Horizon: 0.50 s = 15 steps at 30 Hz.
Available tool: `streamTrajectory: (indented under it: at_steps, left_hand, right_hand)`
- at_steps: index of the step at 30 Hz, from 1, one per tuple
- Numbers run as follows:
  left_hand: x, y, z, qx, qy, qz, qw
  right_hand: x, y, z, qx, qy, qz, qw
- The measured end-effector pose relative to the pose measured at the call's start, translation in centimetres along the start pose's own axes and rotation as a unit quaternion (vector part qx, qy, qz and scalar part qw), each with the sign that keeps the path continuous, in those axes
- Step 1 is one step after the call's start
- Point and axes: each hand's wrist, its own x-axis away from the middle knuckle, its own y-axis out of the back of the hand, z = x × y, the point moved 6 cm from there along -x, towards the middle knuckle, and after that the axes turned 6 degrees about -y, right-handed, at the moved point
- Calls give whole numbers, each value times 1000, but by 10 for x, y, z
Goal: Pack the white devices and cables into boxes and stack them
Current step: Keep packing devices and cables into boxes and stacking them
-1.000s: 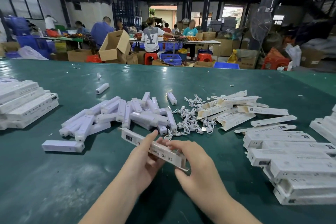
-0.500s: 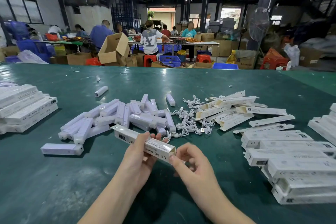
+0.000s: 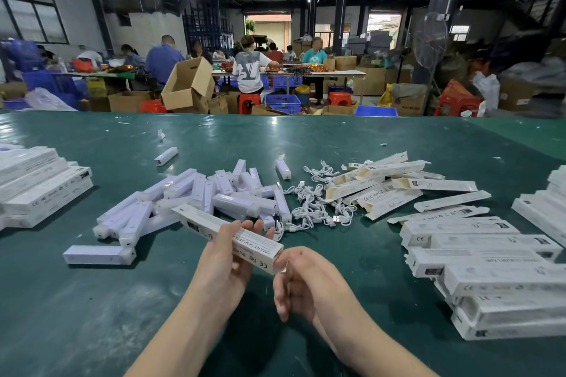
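Gripping a long white box, the left hand curls around it; right hand pinches its end flap

matt card box, glossy green table

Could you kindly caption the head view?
Left hand holds a white box; right hand works its end flap above the green table.
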Motion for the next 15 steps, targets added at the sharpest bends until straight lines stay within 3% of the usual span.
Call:
streamTrajectory:
  at_steps: [6,12,15]
  left_hand:
    - [3,-2,6,-31,12,17,999]
    - [5,-1,7,2,35,12,999]
    - [10,-3,15,13,86,49,995]
  right_hand:
    - [-1,12,-8,-18,4,-41,999]
    - [-1,10,-5,-23,17,-11,1000]
    - [-2,8,-7,3,15,6,1000]
